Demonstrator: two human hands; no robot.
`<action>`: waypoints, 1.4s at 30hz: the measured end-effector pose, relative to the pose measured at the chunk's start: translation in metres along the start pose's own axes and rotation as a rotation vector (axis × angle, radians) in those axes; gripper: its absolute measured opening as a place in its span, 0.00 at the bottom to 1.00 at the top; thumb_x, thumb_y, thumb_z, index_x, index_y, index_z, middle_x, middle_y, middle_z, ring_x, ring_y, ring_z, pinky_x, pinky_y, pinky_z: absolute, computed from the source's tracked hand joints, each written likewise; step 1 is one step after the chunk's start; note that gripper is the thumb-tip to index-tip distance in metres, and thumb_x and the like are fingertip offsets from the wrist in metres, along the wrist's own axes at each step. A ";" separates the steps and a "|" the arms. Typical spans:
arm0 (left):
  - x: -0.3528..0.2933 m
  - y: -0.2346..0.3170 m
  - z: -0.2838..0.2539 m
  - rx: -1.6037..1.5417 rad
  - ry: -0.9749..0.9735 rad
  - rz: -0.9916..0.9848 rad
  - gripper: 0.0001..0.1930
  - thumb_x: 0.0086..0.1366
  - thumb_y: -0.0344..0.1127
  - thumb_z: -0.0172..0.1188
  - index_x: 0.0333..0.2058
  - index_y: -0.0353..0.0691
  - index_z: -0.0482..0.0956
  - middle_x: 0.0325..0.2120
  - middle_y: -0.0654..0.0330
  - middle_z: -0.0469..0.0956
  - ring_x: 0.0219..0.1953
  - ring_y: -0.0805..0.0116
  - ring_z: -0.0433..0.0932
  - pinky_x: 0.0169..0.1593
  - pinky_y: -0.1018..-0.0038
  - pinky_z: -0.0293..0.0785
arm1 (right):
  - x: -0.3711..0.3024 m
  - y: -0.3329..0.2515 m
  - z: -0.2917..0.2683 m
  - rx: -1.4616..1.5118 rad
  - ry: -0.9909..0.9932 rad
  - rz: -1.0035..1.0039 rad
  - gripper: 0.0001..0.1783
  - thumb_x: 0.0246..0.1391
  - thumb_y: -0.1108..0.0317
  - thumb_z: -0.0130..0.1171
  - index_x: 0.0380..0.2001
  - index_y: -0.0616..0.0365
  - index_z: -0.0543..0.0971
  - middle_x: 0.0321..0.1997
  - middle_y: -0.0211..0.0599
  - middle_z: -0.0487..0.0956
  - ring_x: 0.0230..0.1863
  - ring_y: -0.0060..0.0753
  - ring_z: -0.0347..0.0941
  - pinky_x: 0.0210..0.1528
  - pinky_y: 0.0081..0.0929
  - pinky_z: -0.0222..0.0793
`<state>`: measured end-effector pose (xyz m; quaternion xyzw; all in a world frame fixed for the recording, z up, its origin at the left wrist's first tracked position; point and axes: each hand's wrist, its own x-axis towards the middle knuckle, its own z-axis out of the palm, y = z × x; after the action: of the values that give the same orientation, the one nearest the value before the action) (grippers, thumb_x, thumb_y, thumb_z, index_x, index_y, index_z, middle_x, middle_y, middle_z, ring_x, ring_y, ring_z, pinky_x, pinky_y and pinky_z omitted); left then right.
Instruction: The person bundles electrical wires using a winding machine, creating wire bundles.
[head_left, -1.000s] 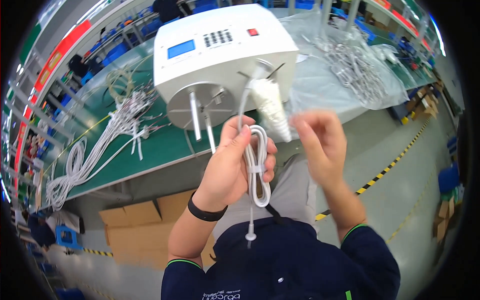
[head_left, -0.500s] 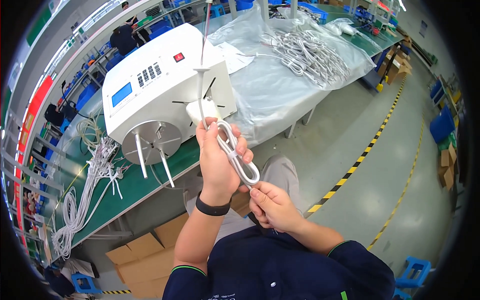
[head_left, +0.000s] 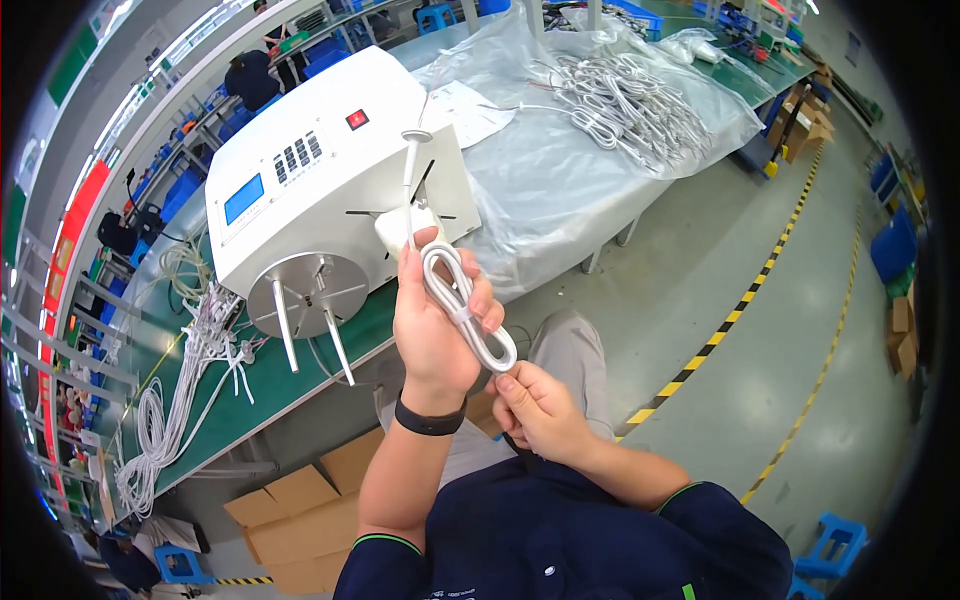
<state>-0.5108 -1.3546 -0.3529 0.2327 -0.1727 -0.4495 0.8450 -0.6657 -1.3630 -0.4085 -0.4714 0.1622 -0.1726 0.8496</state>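
My left hand is closed around a coiled white cable, bundled into a long loop with a pale band round its middle. From the top of that hand one cable end rises, carrying a white flanged fitting with thin wires above it, in front of the white machine. My right hand is closed just below the coil's lower end, its thumb and fingers pinched together. What lies between those fingers is mostly hidden; it looks like the cable's other end.
The machine has a round metal disc with prongs sticking out toward me. Loose white cables lie on the green bench at left. Coiled cables are heaped on plastic sheeting at right. Flattened cardboard lies on the floor.
The flanged cable end has tilted slightly to the right, and its thin wires no longer stretch up to the top of the picture. Both hands keep nearly the same hold on the coil.
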 end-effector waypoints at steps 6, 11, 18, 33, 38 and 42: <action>0.001 -0.004 -0.005 -0.031 0.020 0.029 0.17 0.77 0.51 0.34 0.52 0.55 0.68 0.33 0.59 0.70 0.24 0.71 0.67 0.23 0.74 0.66 | 0.012 0.004 -0.005 -0.072 0.001 -0.085 0.13 0.72 0.61 0.43 0.41 0.59 0.71 0.21 0.25 0.68 0.17 0.13 0.59 0.19 0.15 0.55; 0.005 -0.008 -0.008 -0.052 0.005 0.043 0.17 0.77 0.52 0.35 0.53 0.56 0.68 0.34 0.59 0.70 0.24 0.72 0.66 0.23 0.76 0.66 | 0.021 0.008 -0.001 -0.129 0.015 -0.132 0.10 0.71 0.60 0.44 0.42 0.54 0.69 0.22 0.26 0.69 0.14 0.12 0.55 0.16 0.13 0.50; 0.017 -0.005 -0.002 -0.010 -0.011 0.067 0.16 0.76 0.52 0.36 0.56 0.58 0.66 0.35 0.60 0.70 0.26 0.71 0.67 0.25 0.73 0.67 | 0.034 -0.018 -0.022 0.126 -0.116 0.170 0.16 0.70 0.57 0.44 0.51 0.58 0.63 0.23 0.37 0.73 0.12 0.20 0.61 0.11 0.20 0.53; 0.030 -0.021 -0.013 -0.077 -0.119 0.007 0.15 0.76 0.43 0.36 0.54 0.51 0.67 0.40 0.51 0.72 0.29 0.63 0.70 0.28 0.68 0.70 | 0.045 -0.048 -0.034 0.137 -0.045 0.150 0.15 0.65 0.67 0.44 0.54 0.51 0.62 0.30 0.37 0.73 0.16 0.17 0.58 0.15 0.18 0.48; 0.025 -0.021 -0.012 -0.096 -0.088 -0.027 0.14 0.76 0.41 0.36 0.52 0.53 0.68 0.38 0.50 0.72 0.29 0.63 0.71 0.27 0.68 0.69 | 0.041 -0.044 -0.036 0.300 -0.022 0.211 0.19 0.60 0.71 0.45 0.55 0.51 0.61 0.31 0.36 0.72 0.17 0.15 0.53 0.16 0.17 0.44; 0.026 -0.019 -0.011 -0.119 -0.081 0.001 0.14 0.76 0.40 0.36 0.53 0.52 0.68 0.39 0.49 0.72 0.28 0.63 0.71 0.27 0.68 0.69 | 0.034 -0.043 -0.035 0.355 -0.092 0.175 0.16 0.65 0.69 0.46 0.55 0.55 0.60 0.32 0.33 0.71 0.18 0.15 0.54 0.16 0.16 0.47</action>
<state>-0.5040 -1.3829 -0.3701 0.1636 -0.1796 -0.4675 0.8499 -0.6567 -1.4256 -0.3935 -0.3059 0.1304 -0.1023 0.9375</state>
